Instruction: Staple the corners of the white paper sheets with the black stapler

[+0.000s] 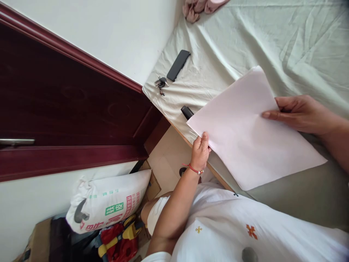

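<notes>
A stack of white paper sheets is held up over the edge of the bed, tilted, its surface blank. My left hand grips its near left edge, thumb on top and fingers underneath. At the opposite edge my right hand pinches the paper, with the thumb lying over the top face. Partly hidden behind the paper's left corner is a black object on the sheet; its kind I cannot make out.
On the pale green bed sheet lie a flat black case-like object and a bunch of keys. Pink cloth sits at the far edge. To the left are a dark red door, a white sack and a red-yellow toy.
</notes>
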A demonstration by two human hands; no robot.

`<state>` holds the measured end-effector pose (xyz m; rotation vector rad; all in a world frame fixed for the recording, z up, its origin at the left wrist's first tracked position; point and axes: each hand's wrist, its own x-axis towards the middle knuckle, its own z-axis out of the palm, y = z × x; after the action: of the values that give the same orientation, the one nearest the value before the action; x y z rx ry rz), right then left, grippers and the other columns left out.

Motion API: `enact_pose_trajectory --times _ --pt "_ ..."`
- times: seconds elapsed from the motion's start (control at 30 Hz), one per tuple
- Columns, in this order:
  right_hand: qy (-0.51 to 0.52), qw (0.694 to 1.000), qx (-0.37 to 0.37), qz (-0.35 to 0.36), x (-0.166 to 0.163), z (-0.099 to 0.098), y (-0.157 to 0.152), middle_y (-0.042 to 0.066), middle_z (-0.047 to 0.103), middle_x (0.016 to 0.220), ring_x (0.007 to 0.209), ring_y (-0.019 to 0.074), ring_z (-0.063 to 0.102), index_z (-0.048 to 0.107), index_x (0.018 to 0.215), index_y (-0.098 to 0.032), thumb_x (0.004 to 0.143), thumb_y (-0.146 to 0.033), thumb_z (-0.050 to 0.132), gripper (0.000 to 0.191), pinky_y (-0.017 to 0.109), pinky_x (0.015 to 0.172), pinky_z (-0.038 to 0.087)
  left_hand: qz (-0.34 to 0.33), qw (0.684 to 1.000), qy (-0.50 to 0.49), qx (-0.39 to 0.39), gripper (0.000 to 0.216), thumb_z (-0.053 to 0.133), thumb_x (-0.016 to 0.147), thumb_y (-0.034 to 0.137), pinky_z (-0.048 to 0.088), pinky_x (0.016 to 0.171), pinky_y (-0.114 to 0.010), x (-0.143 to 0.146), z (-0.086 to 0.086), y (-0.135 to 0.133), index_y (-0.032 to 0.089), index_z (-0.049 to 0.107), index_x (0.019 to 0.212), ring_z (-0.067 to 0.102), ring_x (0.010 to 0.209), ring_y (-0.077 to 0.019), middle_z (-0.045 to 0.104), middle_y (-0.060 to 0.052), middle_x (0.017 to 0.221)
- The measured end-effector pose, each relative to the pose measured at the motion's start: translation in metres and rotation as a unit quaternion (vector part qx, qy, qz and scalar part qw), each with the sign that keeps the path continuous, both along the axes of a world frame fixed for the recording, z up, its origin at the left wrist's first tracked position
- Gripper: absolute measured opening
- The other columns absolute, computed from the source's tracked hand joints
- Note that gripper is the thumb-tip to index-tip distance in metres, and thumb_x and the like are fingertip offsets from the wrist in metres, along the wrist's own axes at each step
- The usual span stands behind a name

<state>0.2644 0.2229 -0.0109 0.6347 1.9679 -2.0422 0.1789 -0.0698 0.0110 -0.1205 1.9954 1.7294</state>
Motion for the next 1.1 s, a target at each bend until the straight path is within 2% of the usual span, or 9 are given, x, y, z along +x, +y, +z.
enact_pose_trajectory --times 0.1,0.17,0.23,0.33,0.53,0.63,0.77,1.0,1.1 --pt "-0.009 1.000 -0.001 0.000 0.000 0.003 -0.001 0.008 0.073 0.097 0.074 0.0211 0.070 0.071 0.116 -0.016 0.064 -0.069 0.081 0.074 0.030 0.055 0.061 -0.013 1.000 0.013 0.000 0.060 0.069 0.079 0.075 0.038 0.047 -0.018 -0.002 -0.003 -0.007 0.020 0.047 0.070 0.042 0.051 -0.0053 0.041 0.007 0.060" --pt "-0.008 1.000 -0.012 -0.003 0.001 0.005 0.000 0.008 0.073 0.096 0.072 0.0209 0.070 0.070 0.120 -0.017 0.064 -0.067 0.082 0.076 0.031 0.054 0.060 -0.022 0.999 0.034 0.003 0.057 0.066 0.082 0.074 0.046 0.054 -0.021 -0.002 -0.009 -0.012 0.020 0.052 0.071 0.049 0.056 -0.0077 0.049 0.005 0.063" --pt "0.000 1.000 -0.028 -0.001 0.002 0.004 0.000 0.009 0.073 0.099 0.074 0.0211 0.070 0.069 0.128 -0.018 0.065 -0.064 0.082 0.078 0.032 0.057 0.062 -0.016 0.998 0.066 0.010 0.054 0.066 0.082 0.074 0.054 0.072 -0.027 -0.003 -0.017 -0.015 0.020 0.062 0.077 0.062 0.073 -0.0130 0.062 0.001 0.074" --pt "0.022 0.999 -0.028 0.014 0.004 0.000 0.002 0.009 0.073 0.106 0.078 0.0217 0.071 0.065 0.135 -0.021 0.068 -0.060 0.081 0.079 0.033 0.061 0.063 0.006 0.995 0.104 0.009 0.054 0.067 0.080 0.076 0.054 0.095 -0.033 -0.005 -0.025 -0.018 0.021 0.068 0.082 0.066 0.100 -0.0213 0.069 -0.003 0.087" --pt "0.057 0.995 0.041 0.071 0.003 -0.015 0.008 0.007 0.073 0.101 0.079 0.0197 0.071 0.067 0.128 -0.021 0.072 -0.068 0.076 0.073 0.027 0.063 0.061 -0.043 0.991 0.129 -0.006 0.050 0.064 0.087 0.069 0.055 0.088 -0.035 -0.005 -0.017 -0.013 0.022 0.063 0.069 0.066 0.087 -0.0221 0.060 -0.001 0.069" --pt "0.045 0.990 0.088 0.101 0.002 -0.015 0.009 0.006 0.072 0.090 0.074 0.0179 0.068 0.071 0.109 -0.018 0.070 -0.075 0.072 0.069 0.023 0.057 0.056 -0.082 0.986 0.143 -0.003 0.045 0.064 0.090 0.064 0.054 0.095 -0.035 -0.002 -0.009 -0.008 0.021 0.071 0.080 0.067 0.096 -0.0235 0.068 -0.003 0.078" --pt "0.024 0.992 0.084 0.089 0.003 -0.011 0.006 0.005 0.070 0.084 0.071 0.0172 0.065 0.072 0.099 -0.018 0.062 -0.078 0.076 0.071 0.024 0.057 0.054 -0.106 0.984 0.145 0.016 0.046 0.061 0.093 0.062 0.050 0.106 -0.036 0.000 -0.007 -0.004 0.019 0.077 0.096 0.068 0.107 -0.0246 0.076 -0.006 0.098" --pt "-0.002 0.993 0.089 0.082 0.006 -0.009 0.005 0.005 0.072 0.089 0.074 0.0183 0.067 0.074 0.097 -0.018 0.058 -0.074 0.080 0.068 0.026 0.060 0.056 -0.045 0.992 0.097 0.068 0.056 0.065 0.088 0.068 0.051 0.112 -0.041 -0.004 -0.010 0.003 0.019 0.074 0.112 0.065 0.127 -0.0297 0.077 -0.008 0.112" --pt "-0.004 0.993 0.083 0.088 0.007 -0.009 0.005 0.006 0.073 0.091 0.074 0.0177 0.067 0.073 0.103 -0.017 0.060 -0.072 0.081 0.070 0.025 0.059 0.055 -0.035 0.995 0.077 0.062 0.057 0.067 0.086 0.068 0.054 0.108 -0.040 -0.006 -0.011 0.004 0.017 0.074 0.112 0.067 0.124 -0.0300 0.078 -0.009 0.109"
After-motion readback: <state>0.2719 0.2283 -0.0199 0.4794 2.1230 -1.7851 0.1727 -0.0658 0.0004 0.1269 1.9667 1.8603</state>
